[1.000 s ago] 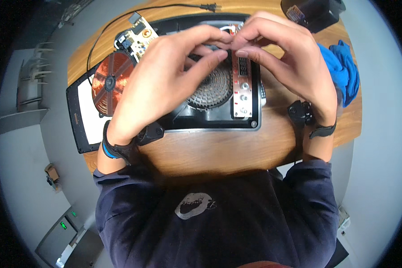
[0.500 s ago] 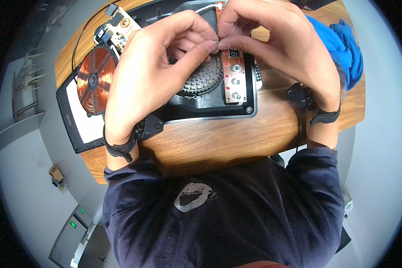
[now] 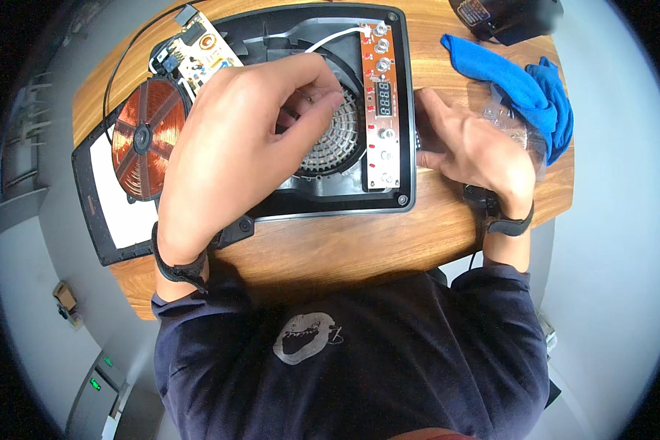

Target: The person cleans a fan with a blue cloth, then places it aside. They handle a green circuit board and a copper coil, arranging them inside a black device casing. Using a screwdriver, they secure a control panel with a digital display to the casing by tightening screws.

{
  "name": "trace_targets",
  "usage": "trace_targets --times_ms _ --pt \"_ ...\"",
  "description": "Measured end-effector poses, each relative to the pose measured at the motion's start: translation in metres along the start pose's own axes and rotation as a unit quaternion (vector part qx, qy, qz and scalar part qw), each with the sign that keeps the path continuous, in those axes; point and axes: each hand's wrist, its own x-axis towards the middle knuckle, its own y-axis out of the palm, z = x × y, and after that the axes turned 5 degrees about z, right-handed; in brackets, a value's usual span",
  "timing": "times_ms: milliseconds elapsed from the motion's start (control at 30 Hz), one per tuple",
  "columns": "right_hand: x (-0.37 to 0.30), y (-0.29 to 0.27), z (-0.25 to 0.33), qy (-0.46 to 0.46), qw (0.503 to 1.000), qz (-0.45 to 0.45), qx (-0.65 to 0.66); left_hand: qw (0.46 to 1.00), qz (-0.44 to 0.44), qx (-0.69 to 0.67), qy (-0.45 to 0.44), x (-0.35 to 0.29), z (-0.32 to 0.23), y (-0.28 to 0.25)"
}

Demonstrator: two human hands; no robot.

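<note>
My left hand (image 3: 253,139) is above the opened black plastic housing (image 3: 301,196) of what looks like an induction cooker. Its thumb and forefinger are pressed together; anything between them is too small to make out. Under the fingers lies a round fan grille (image 3: 337,136). At the housing's right edge, my right hand (image 3: 469,139) rests low, thumb and forefinger apart around a small dark gridded object (image 3: 417,139), mostly hidden behind the rim. A long orange control board (image 3: 381,158), with a digit display and several buttons, lies along the housing's right side, a white cable at its far end.
A copper coil (image 3: 141,110) lies left on a black-framed panel (image 3: 99,235), beside a tan circuit board (image 3: 207,51). To the right are a blue cloth (image 3: 521,92) and a clear plastic bag (image 3: 500,117). A black device (image 3: 510,18) stands at the far right.
My right hand has left my left fingertips and moved right, down beside the housing's edge. My left hand stays pinched and has shifted slightly left and lower in view. The control board shows fully.
</note>
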Motion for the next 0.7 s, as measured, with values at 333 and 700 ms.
trace_targets --times_ms 333,700 --pt "0.033 0.017 -0.022 0.036 0.989 -0.13 -0.066 0.998 -0.024 0.026 0.042 -0.003 0.003 -0.006" --pt "-0.007 -0.064 0.0 0.028 0.963 -0.265 -0.027 0.996 -0.065 0.03 0.047 -0.003 0.007 -0.012"
